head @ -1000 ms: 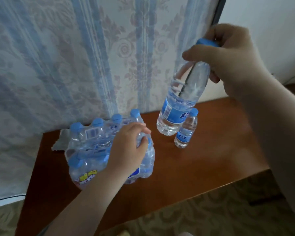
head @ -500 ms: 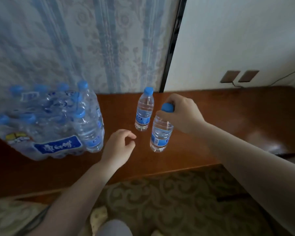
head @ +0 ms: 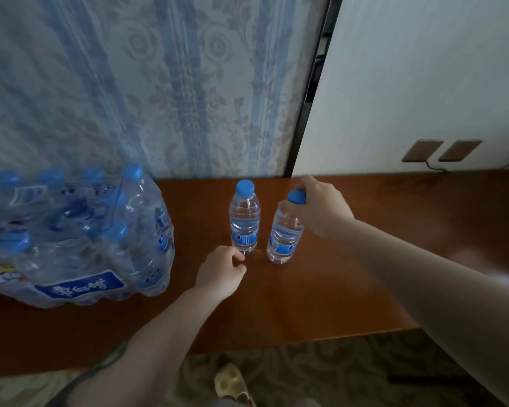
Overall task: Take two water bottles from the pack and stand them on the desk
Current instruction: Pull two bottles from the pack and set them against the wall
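A shrink-wrapped pack of water bottles (head: 71, 236) with blue caps sits on the left of the brown wooden desk (head: 394, 259). One clear bottle (head: 244, 218) stands upright and free near the desk's middle. Just to its right a second bottle (head: 284, 239) stands on the desk, slightly tilted, with my right hand (head: 318, 205) gripping its blue cap and neck from above. My left hand (head: 221, 273) hovers over the desk just in front of the first bottle, fingers loosely curled, holding nothing.
A patterned blue and white curtain (head: 159, 83) hangs behind the desk, with a white wall (head: 423, 69) and two wall sockets (head: 441, 149) to the right. Patterned carpet (head: 321, 374) lies below the desk's front edge, where a slipper (head: 232, 386) shows.
My right hand has brought the second bottle down from the air onto the desk beside the first. My left hand has left the pack and moved right, towards the standing bottles.
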Demonstrator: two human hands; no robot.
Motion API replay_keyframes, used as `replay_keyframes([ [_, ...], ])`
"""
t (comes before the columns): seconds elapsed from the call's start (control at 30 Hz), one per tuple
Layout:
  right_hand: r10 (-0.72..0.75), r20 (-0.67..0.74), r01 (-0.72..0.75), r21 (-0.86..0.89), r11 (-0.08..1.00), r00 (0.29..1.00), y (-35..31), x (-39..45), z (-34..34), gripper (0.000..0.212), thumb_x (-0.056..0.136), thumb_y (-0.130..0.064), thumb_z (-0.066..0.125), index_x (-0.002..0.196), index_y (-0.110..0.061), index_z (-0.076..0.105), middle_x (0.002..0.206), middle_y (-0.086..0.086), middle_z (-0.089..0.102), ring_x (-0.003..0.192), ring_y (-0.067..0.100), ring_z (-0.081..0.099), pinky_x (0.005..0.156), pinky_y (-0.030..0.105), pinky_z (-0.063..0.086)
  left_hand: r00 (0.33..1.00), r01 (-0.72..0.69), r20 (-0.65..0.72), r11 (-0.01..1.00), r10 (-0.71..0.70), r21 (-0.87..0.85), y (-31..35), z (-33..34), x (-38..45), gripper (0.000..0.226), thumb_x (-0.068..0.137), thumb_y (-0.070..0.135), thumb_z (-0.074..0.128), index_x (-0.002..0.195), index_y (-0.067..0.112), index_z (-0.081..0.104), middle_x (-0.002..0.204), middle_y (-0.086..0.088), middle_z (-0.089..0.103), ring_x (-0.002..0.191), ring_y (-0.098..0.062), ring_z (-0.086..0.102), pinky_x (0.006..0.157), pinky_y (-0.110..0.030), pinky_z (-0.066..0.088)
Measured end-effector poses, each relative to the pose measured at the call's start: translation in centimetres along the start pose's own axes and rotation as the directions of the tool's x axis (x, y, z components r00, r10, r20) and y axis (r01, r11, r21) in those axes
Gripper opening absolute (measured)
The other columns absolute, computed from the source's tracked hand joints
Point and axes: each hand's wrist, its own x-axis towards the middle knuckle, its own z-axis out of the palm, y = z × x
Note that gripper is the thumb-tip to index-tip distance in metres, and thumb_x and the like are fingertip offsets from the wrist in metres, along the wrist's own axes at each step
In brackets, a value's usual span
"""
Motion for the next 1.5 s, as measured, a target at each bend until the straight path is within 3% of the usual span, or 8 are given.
replay_keyframes([
  [0.23, -0.160, 0.110, 0.185, -0.271, 0.945, 0.981, 0.8, 1.2, -1.6, 0.046, 0.075, -0.062, 0.062, 0.105, -0.030, 0.046, 0.086, -0.009, 0.055, 0.067, 0.014, 0.054, 0.050, 0.026, 0.036, 0.988, 0.051, 0.140, 0.989, -0.070, 0.136, 0.1, 3.9, 1.1, 0.021, 0.089, 0.027, 0.058, 0.110, 0.029, 0.059, 0.126, 0.005, 0.056, 0.107, -0.014, 0.058, 0.089, -0.033, 0.052],
  [0.33, -0.279, 0.148, 0.302, -0.174, 0.937, 0.949, 1.8, 2.0, -2.9, 0.046, 0.074, -0.054, 0.067, 0.115, -0.040, 0.051, 0.105, -0.011, 0.059, 0.084, 0.015, 0.058, 0.061, 0.028, 0.042, 0.989, 0.017, 0.143, 0.987, -0.040, 0.161, 0.5, 5.1, 1.3, 0.024, 0.088, 0.027, 0.059, 0.112, 0.030, 0.059, 0.130, 0.007, 0.054, 0.118, -0.013, 0.050, 0.093, -0.032, 0.047],
  [0.4, -0.329, 0.182, 0.348, -0.086, 0.934, 0.927, 2.4, 1.9, -2.6, 0.037, 0.077, -0.050, 0.069, 0.109, -0.039, 0.054, 0.097, -0.014, 0.061, 0.083, 0.014, 0.060, 0.062, 0.028, 0.044, 0.990, -0.001, 0.137, 0.986, -0.022, 0.164, 1.1, 5.6, 1.7, 0.028, 0.088, 0.027, 0.059, 0.116, 0.029, 0.059, 0.132, 0.007, 0.053, 0.120, -0.014, 0.048, 0.094, -0.032, 0.047],
  [0.5, -0.333, 0.204, 0.338, 0.009, 0.941, 0.921, 3.4, 1.7, -1.6, 0.036, 0.080, -0.050, 0.069, 0.104, -0.033, 0.049, 0.084, -0.011, 0.061, 0.072, 0.013, 0.060, 0.059, 0.030, 0.051, 0.988, 0.003, 0.150, 0.987, -0.027, 0.158, 2.2, 6.2, 2.2, 0.035, 0.088, 0.027, 0.058, 0.123, 0.029, 0.056, 0.136, 0.006, 0.051, 0.123, -0.015, 0.047, 0.095, -0.032, 0.046],
  [0.7, -0.247, 0.198, 0.221, 0.145, 0.964, 0.949, 7.4, 4.2, -2.9, 0.034, 0.080, -0.049, 0.069, 0.098, -0.028, 0.049, 0.090, -0.006, 0.063, 0.074, 0.012, 0.060, 0.061, 0.031, 0.054, 0.987, 0.051, 0.140, 0.985, -0.075, 0.163, 5.4, 8.0, 3.5, 0.040, 0.088, 0.028, 0.058, 0.128, 0.027, 0.053, 0.137, 0.006, 0.050, 0.123, -0.015, 0.050, 0.098, -0.034, 0.046],
  [1.03, -0.228, 0.177, 0.242, -0.062, 0.968, 0.957, 12.3, 12.0, -7.5, 0.033, 0.086, -0.045, 0.064, 0.104, -0.023, 0.048, 0.090, -0.003, 0.058, 0.070, 0.013, 0.055, 0.050, 0.025, 0.037, 0.977, 0.084, 0.177, 0.978, -0.118, 0.189, 9.1, 11.3, 5.0, 0.057, 0.091, 0.029, 0.055, 0.144, 0.026, 0.035, 0.159, 0.004, 0.022, 0.146, -0.018, 0.020, 0.112, -0.038, 0.033],
  [1.4, -0.144, 0.121, 0.154, -0.079, 0.985, 0.982, 12.4, 21.0, -7.6, 0.044, 0.083, -0.045, 0.068, 0.104, -0.009, 0.053, 0.093, 0.007, 0.057, 0.080, 0.025, 0.057, 0.066, 0.039, 0.049, 0.984, 0.174, 0.005, 0.956, -0.181, 0.238, 9.3, 12.3, 5.7, 0.062, 0.088, 0.034, 0.058, 0.145, 0.033, 0.032, 0.153, 0.009, 0.025, 0.140, -0.017, 0.025, 0.107, -0.038, 0.033],
  [1.5, -0.120, 0.109, 0.126, -0.054, 0.991, 0.987, 11.8, 22.5, -7.2, 0.045, 0.083, -0.045, 0.069, 0.101, -0.008, 0.052, 0.089, 0.007, 0.056, 0.067, 0.022, 0.054, 0.056, 0.034, 0.047, 0.982, 0.181, 0.005, 0.955, -0.187, 0.235, 9.0, 12.5, 5.7, 0.065, 0.086, 0.034, 0.059, 0.145, 0.034, 0.032, 0.154, 0.010, 0.024, 0.141, -0.016, 0.023, 0.108, -0.038, 0.032],
])
